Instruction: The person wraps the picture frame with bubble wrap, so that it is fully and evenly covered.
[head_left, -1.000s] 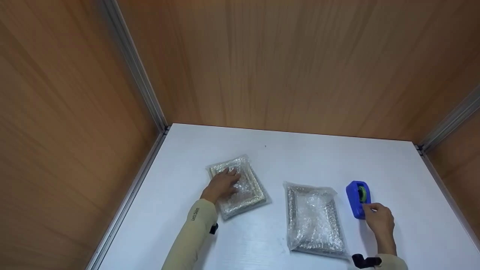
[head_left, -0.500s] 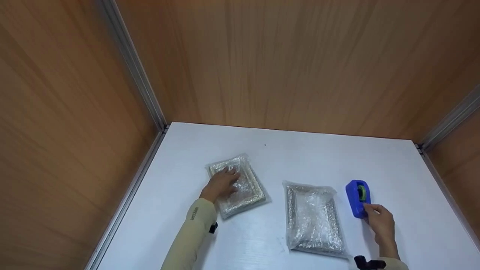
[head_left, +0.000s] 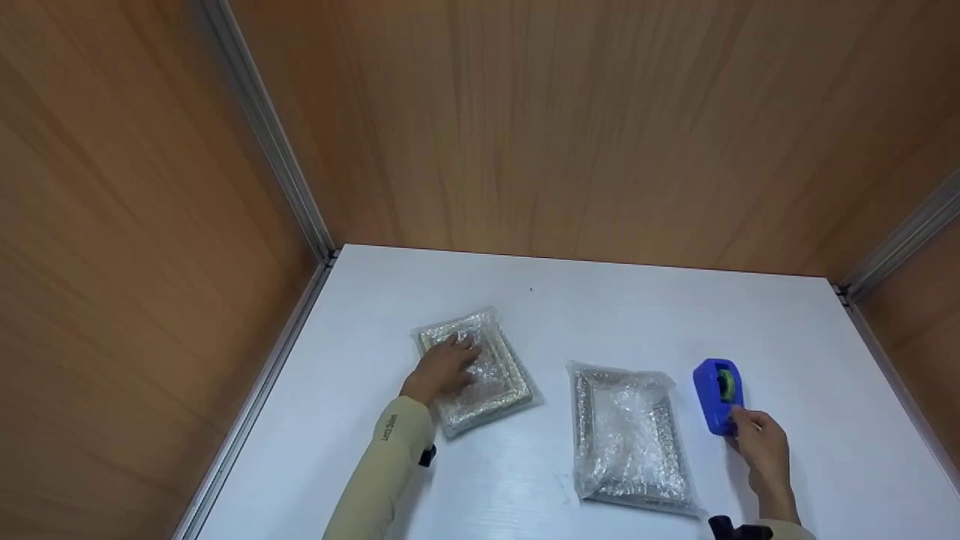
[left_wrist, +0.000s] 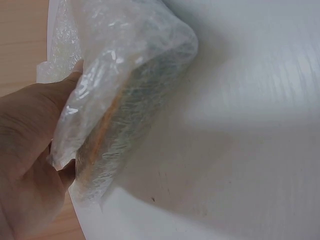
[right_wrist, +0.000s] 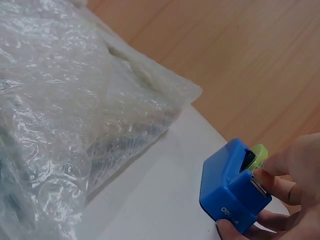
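A flat bubble-wrapped rectangular package [head_left: 487, 375], with a frame-like border showing through, lies on the left part of the table. My left hand [head_left: 444, 367] rests on its top with fingers spread; in the left wrist view the hand [left_wrist: 35, 130] touches the wrap beside the package edge. At the right stands a blue tape dispenser [head_left: 709, 397] with a green tape core [head_left: 726, 384]. My right hand [head_left: 763, 446] grips the dispenser's front end, thumb and finger at the cutter, other fingers curled low around it. Any tape end is hidden by the fingers.
A second bubble-wrapped package [head_left: 634, 442] lies between the hands, left of the dispenser. The white table [head_left: 600, 307] is enclosed by a wood-grain back panel [head_left: 525, 135] and side panels with metal corner rails [head_left: 262, 120].
Hardly anything differs. My right hand and the dispenser have shifted very slightly; the left hand stays on its package.
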